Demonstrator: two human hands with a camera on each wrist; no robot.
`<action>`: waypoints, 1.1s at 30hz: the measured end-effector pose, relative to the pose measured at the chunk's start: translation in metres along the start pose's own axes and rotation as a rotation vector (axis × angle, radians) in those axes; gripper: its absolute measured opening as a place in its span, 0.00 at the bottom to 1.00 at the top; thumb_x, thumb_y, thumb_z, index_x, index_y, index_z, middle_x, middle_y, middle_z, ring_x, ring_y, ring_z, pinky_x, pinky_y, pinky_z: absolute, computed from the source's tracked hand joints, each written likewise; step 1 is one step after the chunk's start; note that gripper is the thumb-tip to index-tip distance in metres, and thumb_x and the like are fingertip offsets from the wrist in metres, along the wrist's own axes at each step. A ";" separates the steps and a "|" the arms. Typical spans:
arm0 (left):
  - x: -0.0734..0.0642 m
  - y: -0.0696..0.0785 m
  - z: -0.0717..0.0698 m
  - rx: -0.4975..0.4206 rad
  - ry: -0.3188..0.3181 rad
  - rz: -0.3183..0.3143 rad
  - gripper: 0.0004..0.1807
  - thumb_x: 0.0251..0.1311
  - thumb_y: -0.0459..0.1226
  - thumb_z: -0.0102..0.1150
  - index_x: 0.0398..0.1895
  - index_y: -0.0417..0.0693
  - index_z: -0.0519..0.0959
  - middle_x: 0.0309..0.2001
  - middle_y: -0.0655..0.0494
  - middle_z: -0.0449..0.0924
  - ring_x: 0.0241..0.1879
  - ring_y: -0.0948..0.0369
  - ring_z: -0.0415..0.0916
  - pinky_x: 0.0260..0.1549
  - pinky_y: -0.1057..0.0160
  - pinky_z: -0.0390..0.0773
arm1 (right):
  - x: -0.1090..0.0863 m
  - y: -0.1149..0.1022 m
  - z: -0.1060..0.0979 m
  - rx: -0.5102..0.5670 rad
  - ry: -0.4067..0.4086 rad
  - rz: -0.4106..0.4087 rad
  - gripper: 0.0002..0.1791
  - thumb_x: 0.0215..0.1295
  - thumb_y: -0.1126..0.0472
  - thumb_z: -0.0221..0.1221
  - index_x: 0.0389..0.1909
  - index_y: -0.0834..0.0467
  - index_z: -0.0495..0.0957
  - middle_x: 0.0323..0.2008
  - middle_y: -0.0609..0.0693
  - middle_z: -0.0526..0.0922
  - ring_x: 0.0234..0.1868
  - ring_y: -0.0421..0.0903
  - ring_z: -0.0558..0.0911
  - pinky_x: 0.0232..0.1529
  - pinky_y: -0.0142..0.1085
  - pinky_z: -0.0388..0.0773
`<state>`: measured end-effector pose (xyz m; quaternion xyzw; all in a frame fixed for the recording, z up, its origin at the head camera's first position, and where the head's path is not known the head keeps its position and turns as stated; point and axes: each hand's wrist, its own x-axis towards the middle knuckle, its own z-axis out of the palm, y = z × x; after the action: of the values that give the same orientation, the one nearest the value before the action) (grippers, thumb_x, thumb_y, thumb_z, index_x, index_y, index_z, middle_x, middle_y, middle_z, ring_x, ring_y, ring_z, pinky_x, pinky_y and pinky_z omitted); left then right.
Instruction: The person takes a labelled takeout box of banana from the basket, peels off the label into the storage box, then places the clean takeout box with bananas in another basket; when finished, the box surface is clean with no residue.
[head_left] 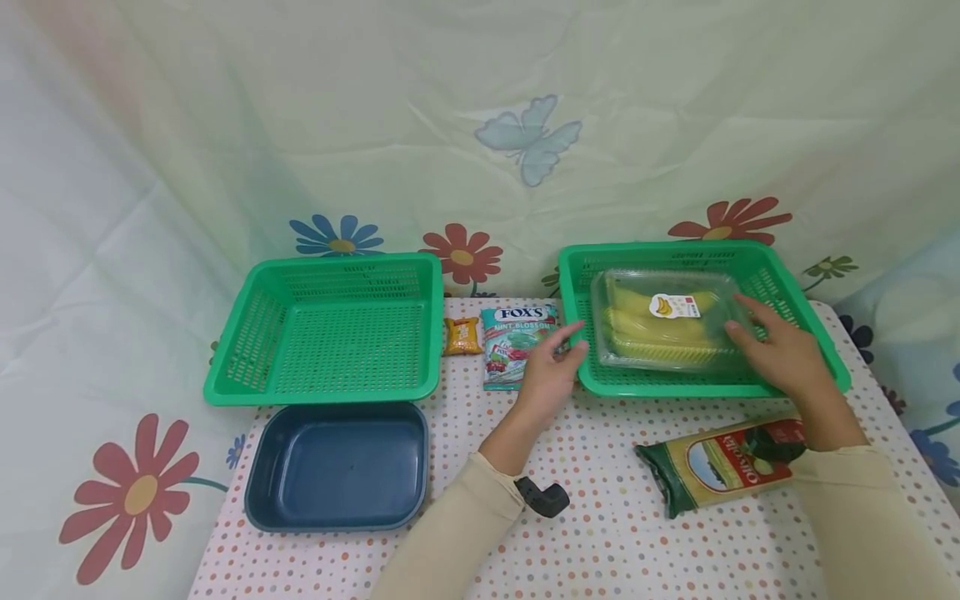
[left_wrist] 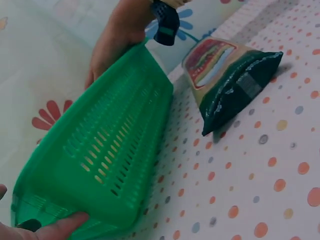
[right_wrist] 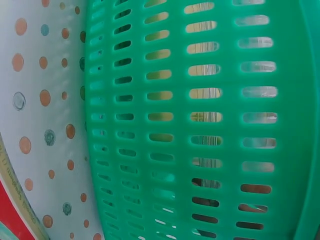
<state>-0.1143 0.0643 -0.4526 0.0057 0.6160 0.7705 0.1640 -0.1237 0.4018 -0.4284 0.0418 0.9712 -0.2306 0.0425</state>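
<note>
A clear plastic box of yellow bananas [head_left: 652, 329] with a banana label lies in the right green basket [head_left: 675, 390]. My right hand [head_left: 783, 350] reaches over the basket's near right side, thumb and forefinger spread at the box's right end. Its other fingers are hidden. At the basket's left rim is my left hand [head_left: 551, 375], forefinger and thumb apart, with nothing held between them. In the left wrist view, a left finger [left_wrist: 65, 225] overlaps the green basket wall [left_wrist: 100, 165]. Through the slots of the basket side [right_wrist: 205, 150], the right wrist view shows yellow.
An Olivoila pasta pack [head_left: 731, 462] lies in front of the right basket. Between the baskets are a Fox's candy bag [head_left: 498, 379] and a small orange packet [head_left: 462, 336]. A second green basket [head_left: 345, 350] stands left, behind a dark blue tub [head_left: 341, 475].
</note>
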 end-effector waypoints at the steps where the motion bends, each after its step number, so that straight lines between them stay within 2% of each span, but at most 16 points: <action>1: 0.001 -0.002 0.001 -0.001 -0.012 -0.009 0.20 0.74 0.41 0.56 0.66 0.70 0.77 0.70 0.49 0.71 0.57 0.50 0.78 0.36 0.63 0.79 | 0.000 0.000 0.000 0.003 -0.005 0.005 0.38 0.81 0.42 0.40 0.82 0.56 0.44 0.66 0.84 0.62 0.61 0.86 0.64 0.55 0.79 0.62; 3: 0.004 -0.006 0.001 -0.008 -0.036 -0.022 0.21 0.74 0.41 0.56 0.67 0.68 0.76 0.73 0.49 0.67 0.59 0.48 0.78 0.36 0.62 0.80 | 0.000 0.001 -0.001 0.016 -0.013 0.016 0.39 0.81 0.42 0.40 0.82 0.56 0.42 0.66 0.84 0.62 0.62 0.86 0.63 0.55 0.79 0.62; 6: 0.006 -0.012 0.001 -0.010 -0.072 -0.026 0.23 0.74 0.40 0.56 0.70 0.65 0.74 0.72 0.47 0.69 0.55 0.47 0.78 0.36 0.55 0.82 | 0.001 0.002 -0.002 0.043 -0.022 0.038 0.39 0.81 0.41 0.40 0.83 0.55 0.39 0.67 0.83 0.61 0.63 0.87 0.60 0.55 0.79 0.61; 9: 0.008 -0.016 0.000 -0.001 -0.091 -0.014 0.24 0.74 0.42 0.57 0.71 0.64 0.73 0.67 0.50 0.72 0.52 0.54 0.79 0.43 0.43 0.84 | 0.001 0.003 -0.003 0.077 -0.029 0.066 0.40 0.81 0.40 0.39 0.83 0.53 0.38 0.69 0.81 0.59 0.65 0.87 0.58 0.55 0.79 0.61; 12: 0.009 -0.018 -0.001 0.002 -0.105 -0.013 0.24 0.74 0.42 0.57 0.71 0.65 0.72 0.66 0.54 0.73 0.53 0.57 0.80 0.50 0.34 0.80 | 0.001 0.004 -0.004 0.105 -0.034 0.080 0.40 0.80 0.40 0.40 0.83 0.52 0.38 0.70 0.81 0.58 0.65 0.86 0.58 0.54 0.79 0.62; 15: 0.010 -0.019 -0.002 -0.012 -0.114 -0.018 0.24 0.74 0.41 0.56 0.71 0.66 0.72 0.69 0.56 0.69 0.58 0.54 0.79 0.52 0.35 0.80 | 0.000 0.005 -0.005 0.180 -0.033 0.083 0.41 0.80 0.40 0.42 0.83 0.52 0.39 0.70 0.82 0.58 0.65 0.84 0.60 0.53 0.77 0.64; 20: 0.011 -0.019 -0.003 -0.074 -0.137 -0.029 0.26 0.75 0.39 0.54 0.72 0.73 0.70 0.78 0.52 0.58 0.66 0.44 0.73 0.54 0.39 0.81 | -0.001 0.006 -0.007 0.304 -0.013 0.087 0.41 0.78 0.41 0.46 0.83 0.48 0.41 0.72 0.81 0.55 0.65 0.82 0.62 0.49 0.73 0.68; 21: 0.011 -0.019 -0.004 -0.083 -0.140 -0.033 0.26 0.76 0.39 0.53 0.72 0.75 0.69 0.78 0.51 0.57 0.67 0.44 0.72 0.55 0.38 0.80 | -0.002 0.006 -0.008 0.304 -0.010 0.085 0.41 0.78 0.40 0.46 0.83 0.48 0.42 0.73 0.80 0.55 0.64 0.81 0.63 0.47 0.69 0.71; 23: 0.011 -0.019 -0.005 -0.093 -0.143 -0.038 0.27 0.76 0.39 0.53 0.72 0.78 0.68 0.79 0.49 0.55 0.66 0.46 0.73 0.55 0.38 0.80 | -0.003 0.006 -0.009 0.298 -0.008 0.083 0.40 0.78 0.40 0.47 0.83 0.46 0.44 0.73 0.79 0.56 0.63 0.79 0.65 0.42 0.55 0.79; 25: 0.011 -0.019 -0.005 -0.091 -0.143 -0.041 0.27 0.76 0.39 0.52 0.72 0.79 0.66 0.80 0.48 0.54 0.65 0.50 0.74 0.55 0.38 0.80 | -0.004 0.007 -0.009 0.289 -0.004 0.084 0.39 0.77 0.39 0.47 0.83 0.43 0.46 0.73 0.78 0.58 0.63 0.77 0.66 0.36 0.39 0.77; 27: 0.010 -0.019 -0.006 -0.085 -0.139 -0.045 0.28 0.76 0.39 0.53 0.72 0.80 0.66 0.80 0.50 0.54 0.64 0.52 0.74 0.54 0.39 0.80 | -0.005 0.008 -0.009 0.287 0.009 0.096 0.37 0.77 0.39 0.48 0.82 0.42 0.49 0.72 0.77 0.60 0.62 0.73 0.68 0.32 0.28 0.70; 29: 0.010 -0.019 -0.005 -0.086 -0.136 -0.047 0.28 0.76 0.40 0.53 0.72 0.80 0.65 0.80 0.50 0.55 0.64 0.53 0.75 0.54 0.39 0.80 | -0.006 0.010 -0.009 0.298 0.023 0.110 0.36 0.77 0.39 0.47 0.81 0.39 0.51 0.72 0.76 0.61 0.62 0.71 0.68 0.32 0.26 0.69; 31: 0.010 -0.019 -0.004 -0.094 -0.135 -0.048 0.29 0.76 0.40 0.53 0.74 0.78 0.65 0.80 0.49 0.55 0.65 0.49 0.74 0.55 0.36 0.79 | -0.008 0.011 -0.010 0.300 0.038 0.118 0.34 0.77 0.38 0.47 0.80 0.37 0.53 0.73 0.75 0.61 0.63 0.70 0.68 0.34 0.27 0.68; 33: 0.010 -0.019 -0.003 -0.098 -0.132 -0.049 0.29 0.76 0.39 0.53 0.74 0.78 0.65 0.79 0.51 0.57 0.67 0.45 0.72 0.56 0.34 0.78 | -0.010 0.014 -0.011 0.302 0.052 0.119 0.33 0.77 0.38 0.46 0.80 0.35 0.55 0.74 0.73 0.61 0.62 0.63 0.70 0.36 0.26 0.67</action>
<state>-0.1196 0.0675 -0.4736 0.0332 0.5652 0.7935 0.2234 -0.1127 0.4183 -0.4232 0.1113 0.9220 -0.3700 0.0240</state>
